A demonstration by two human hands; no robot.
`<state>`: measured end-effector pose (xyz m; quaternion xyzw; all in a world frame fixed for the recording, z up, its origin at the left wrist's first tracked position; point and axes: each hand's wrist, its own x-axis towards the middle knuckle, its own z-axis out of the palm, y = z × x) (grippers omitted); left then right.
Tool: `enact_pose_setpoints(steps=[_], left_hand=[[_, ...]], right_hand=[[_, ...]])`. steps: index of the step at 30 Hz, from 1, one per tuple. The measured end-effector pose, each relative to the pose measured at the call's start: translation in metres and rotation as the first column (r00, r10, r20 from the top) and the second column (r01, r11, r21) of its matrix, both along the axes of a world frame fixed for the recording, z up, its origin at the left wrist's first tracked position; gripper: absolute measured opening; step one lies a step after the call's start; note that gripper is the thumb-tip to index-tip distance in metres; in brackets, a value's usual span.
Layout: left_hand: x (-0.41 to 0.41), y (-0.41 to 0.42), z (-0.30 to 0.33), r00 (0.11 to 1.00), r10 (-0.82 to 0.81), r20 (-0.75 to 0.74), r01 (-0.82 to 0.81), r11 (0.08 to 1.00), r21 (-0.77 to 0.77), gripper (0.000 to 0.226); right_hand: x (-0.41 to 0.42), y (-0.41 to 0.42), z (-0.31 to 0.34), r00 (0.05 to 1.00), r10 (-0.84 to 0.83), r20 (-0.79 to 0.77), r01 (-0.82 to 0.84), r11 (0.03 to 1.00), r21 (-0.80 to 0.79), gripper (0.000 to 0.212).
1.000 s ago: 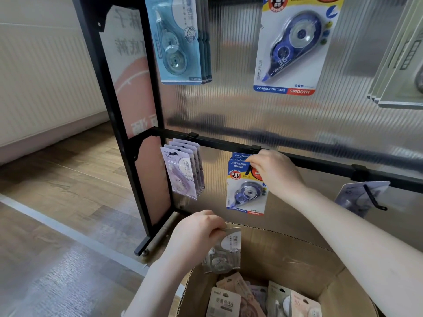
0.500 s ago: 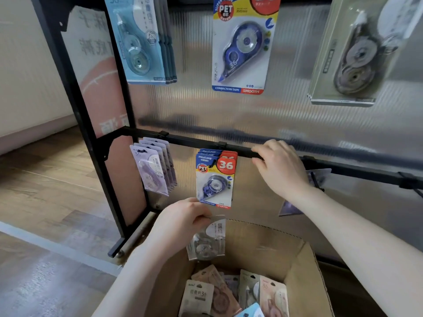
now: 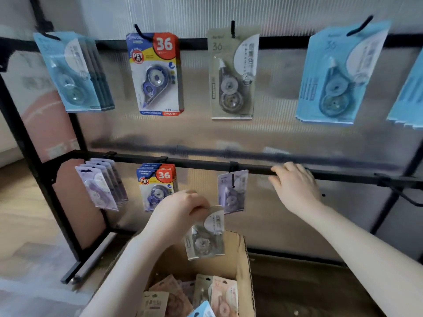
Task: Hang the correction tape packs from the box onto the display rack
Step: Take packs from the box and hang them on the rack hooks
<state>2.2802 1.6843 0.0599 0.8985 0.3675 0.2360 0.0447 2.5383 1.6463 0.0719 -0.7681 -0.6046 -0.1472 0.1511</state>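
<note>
My left hand pinches the top of a grey-beige correction tape pack and holds it hanging above the open cardboard box. Several more packs lie in the box. My right hand rests on the rack's lower black bar, fingers over it, just right of a lilac pack on a hook. The display rack carries packs on two rows of hooks.
The lower row holds lilac packs and blue-yellow "36" packs. The upper row shows light blue packs, a "36" pack, a grey-beige pack and more blue packs. A bare hook sticks out at the right. Wooden floor lies on the left.
The view has lifted and swung right, bringing the upper row in. My right hand slid right along the lower bar, past the lilac pack. My left hand raised the grey-beige pack higher.
</note>
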Motion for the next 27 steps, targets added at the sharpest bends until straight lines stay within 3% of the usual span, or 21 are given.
enact_pose_setpoints(steps=[4,8,16,27], left_hand=[[0.046,-0.012,0.003,0.999,-0.029,0.028,0.029,1.000,0.004,0.031],[0.103,-0.029,0.005,0.993,-0.102,0.062,0.101,0.995,0.022,0.014],[0.206,-0.043,0.018,0.969,-0.213,0.121,0.209,0.977,0.048,0.013],[0.264,-0.036,0.009,0.988,-0.142,0.060,0.143,0.990,-0.009,0.012]], right_hand=[[0.049,-0.029,0.003,0.997,-0.072,0.022,0.072,0.997,-0.020,0.038],[0.098,-0.053,0.000,0.988,-0.155,0.000,0.155,0.988,-0.029,0.038],[0.160,-0.093,-0.014,0.975,-0.221,-0.029,0.218,0.973,-0.077,0.038],[0.195,-0.114,-0.024,0.978,-0.210,-0.012,0.208,0.972,-0.106,0.040]])
